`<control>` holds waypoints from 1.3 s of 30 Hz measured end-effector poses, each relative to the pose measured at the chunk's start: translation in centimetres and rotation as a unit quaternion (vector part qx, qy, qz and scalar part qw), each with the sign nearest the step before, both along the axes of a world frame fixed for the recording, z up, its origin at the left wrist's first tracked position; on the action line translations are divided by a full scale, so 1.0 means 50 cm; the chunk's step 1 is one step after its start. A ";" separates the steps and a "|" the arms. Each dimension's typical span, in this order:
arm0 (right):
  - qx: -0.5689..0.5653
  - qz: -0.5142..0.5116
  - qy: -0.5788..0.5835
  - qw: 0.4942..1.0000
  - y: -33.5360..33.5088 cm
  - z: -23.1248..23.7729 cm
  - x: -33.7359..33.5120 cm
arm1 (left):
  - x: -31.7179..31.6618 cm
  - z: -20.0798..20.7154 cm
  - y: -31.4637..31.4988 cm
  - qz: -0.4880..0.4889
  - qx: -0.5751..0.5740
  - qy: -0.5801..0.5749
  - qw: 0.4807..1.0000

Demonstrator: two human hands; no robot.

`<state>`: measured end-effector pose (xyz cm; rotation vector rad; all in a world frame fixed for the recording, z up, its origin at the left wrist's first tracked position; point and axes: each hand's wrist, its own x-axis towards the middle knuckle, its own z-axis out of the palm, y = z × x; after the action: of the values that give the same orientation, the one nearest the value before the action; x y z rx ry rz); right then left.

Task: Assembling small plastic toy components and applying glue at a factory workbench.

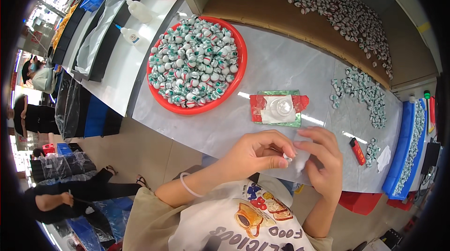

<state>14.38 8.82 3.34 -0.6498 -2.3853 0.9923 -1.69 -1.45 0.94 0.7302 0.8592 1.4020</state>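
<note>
At far left, two white squeeze bottles (138, 11) are set on a white table. Next, a red basin (243, 66) is seen heaped with small white-and-green pieces (192, 63). Near the table's front edge, a small white piece (287, 158) is pinched between thumb and fingers of the left hand (257, 153), just short of the right hand's fingertips. Beyond the hands, a clear round object (284, 107) is placed on white paper over a red-and-green pad (258, 105). Between the hands, a pale translucent item (300, 159), bottle-like, is seen beside the half-curled fingers of the right hand (326, 166); whether it is gripped cannot be told. The piece is best pinched lightly by its rim, so that its face is left uncovered, and both wrists are best kept steady. Farther right, a red lighter-like item (357, 151) is laid beside loose pieces (371, 150), and more are held in a blue tray (393, 181).
</note>
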 end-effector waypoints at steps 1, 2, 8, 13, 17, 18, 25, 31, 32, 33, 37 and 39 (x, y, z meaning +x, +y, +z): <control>0.008 0.003 -0.001 1.000 -0.001 -0.007 -0.003 | 0.000 -0.001 -0.001 0.009 -0.006 -0.009 1.000; 0.015 0.007 -0.002 1.000 -0.001 -0.013 -0.005 | 0.001 0.000 -0.002 0.011 -0.006 -0.008 1.000; -0.055 0.010 0.024 0.998 0.006 -0.018 0.018 | -0.010 0.010 0.003 0.042 -0.001 -0.017 0.999; -0.263 -0.047 0.141 0.953 -0.013 -0.020 0.060 | 0.003 0.010 0.010 0.029 0.025 -0.031 0.999; -0.407 -0.121 0.239 0.873 -0.020 -0.017 0.078 | 0.033 0.006 0.018 0.004 0.033 -0.054 0.998; -0.399 -0.160 0.227 0.874 -0.020 -0.019 0.082 | 0.039 0.004 0.021 0.000 0.038 -0.052 0.998; -0.272 -0.172 0.220 0.921 0.004 0.014 0.111 | 0.047 0.000 0.032 0.026 -0.011 0.035 0.999; -0.278 -0.208 0.275 0.896 0.012 0.025 0.107 | 0.052 -0.009 0.042 0.030 0.025 0.097 0.995; -0.265 -0.200 0.281 0.901 0.012 0.024 0.105 | 0.053 -0.010 0.042 0.034 0.025 0.097 0.994; -0.251 -0.191 0.285 0.905 0.011 0.024 0.105 | 0.055 -0.010 0.042 0.031 0.021 0.094 0.995; -0.191 -0.263 0.255 0.911 0.005 0.023 0.094 | 0.058 -0.008 0.040 0.042 0.010 0.096 0.994; -0.153 -0.250 0.248 0.923 0.003 0.022 0.092 | 0.057 -0.011 0.040 0.044 0.001 0.084 0.995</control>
<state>18.96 8.97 4.42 -0.9302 -1.5304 1.1340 1.17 0.53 0.41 0.8294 1.0321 1.4339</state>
